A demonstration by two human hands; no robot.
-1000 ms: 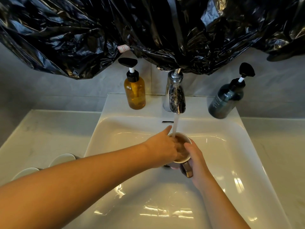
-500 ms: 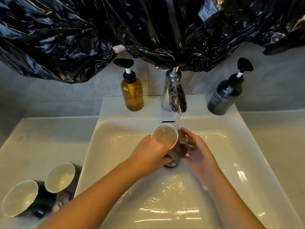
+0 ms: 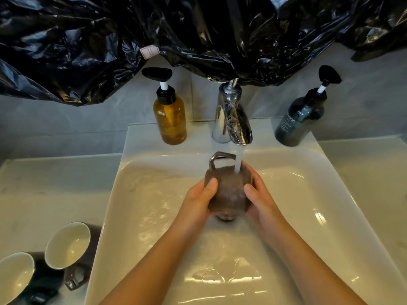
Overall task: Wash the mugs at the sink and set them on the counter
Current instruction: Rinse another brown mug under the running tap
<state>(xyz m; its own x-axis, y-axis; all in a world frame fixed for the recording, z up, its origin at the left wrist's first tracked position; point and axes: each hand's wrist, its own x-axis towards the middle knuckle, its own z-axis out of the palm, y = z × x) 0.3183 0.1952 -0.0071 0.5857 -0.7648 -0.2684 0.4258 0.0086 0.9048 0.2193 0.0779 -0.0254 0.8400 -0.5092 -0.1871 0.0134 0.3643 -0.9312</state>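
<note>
A dark brown mug (image 3: 228, 192) lies tipped in the white sink (image 3: 136, 194), its handle pointing up and away toward the tap. Water runs from the chrome tap (image 3: 233, 119) onto the mug's side. My left hand (image 3: 198, 203) grips the mug's left side, thumb across its wall. My right hand (image 3: 259, 197) grips the right side. Two more dark mugs with white insides stand on the left counter, one (image 3: 68, 245) nearer the sink and one (image 3: 15, 276) at the frame's lower left.
An amber pump bottle (image 3: 169, 115) stands left of the tap and a dark pump bottle (image 3: 301, 117) to its right. Black plastic sheeting (image 3: 198, 29) hangs over the wall above. Pale counter (image 3: 44, 183) flanks the sink on both sides.
The mug has been turned from upright under the stream, rim toward me, to lying with its outer wall and handle under the water. Both hands now clasp its sides.
</note>
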